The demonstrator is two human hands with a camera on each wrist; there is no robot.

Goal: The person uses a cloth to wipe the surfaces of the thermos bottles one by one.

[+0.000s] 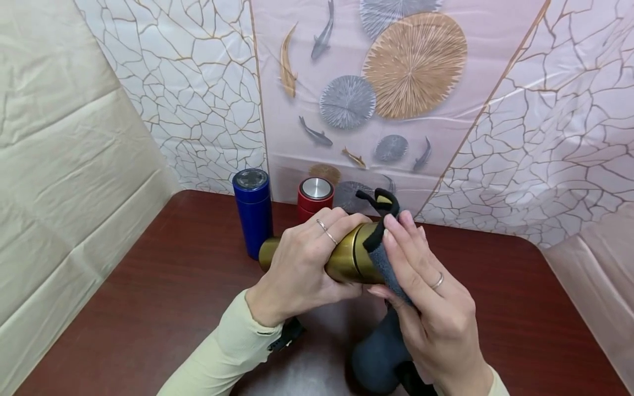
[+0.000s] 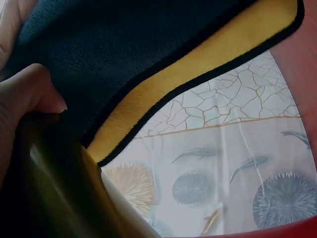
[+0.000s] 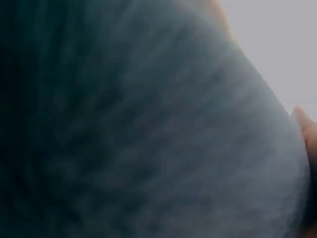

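Observation:
A gold bottle (image 1: 342, 263) lies tilted in the air above the table, and my left hand (image 1: 307, 261) grips it round the middle. Against its right end, my right hand (image 1: 431, 300) holds a grey cloth (image 1: 378, 352) with black edging, fingers on top and thumb below. The cloth hangs down beneath that hand. In the left wrist view the cloth (image 2: 99, 64) shows a yellow underside, close to the dark, shiny bottle (image 2: 54, 183). Blurred grey cloth (image 3: 173, 124) fills most of the right wrist view. The bottle's right end is hidden under the cloth.
A blue bottle (image 1: 253, 220) stands upright at the back of the dark red table (image 1: 178, 286). Right of it is a red bottle (image 1: 316, 203), partly hidden behind my left hand. Patterned fabric (image 1: 208, 99) hangs behind the table.

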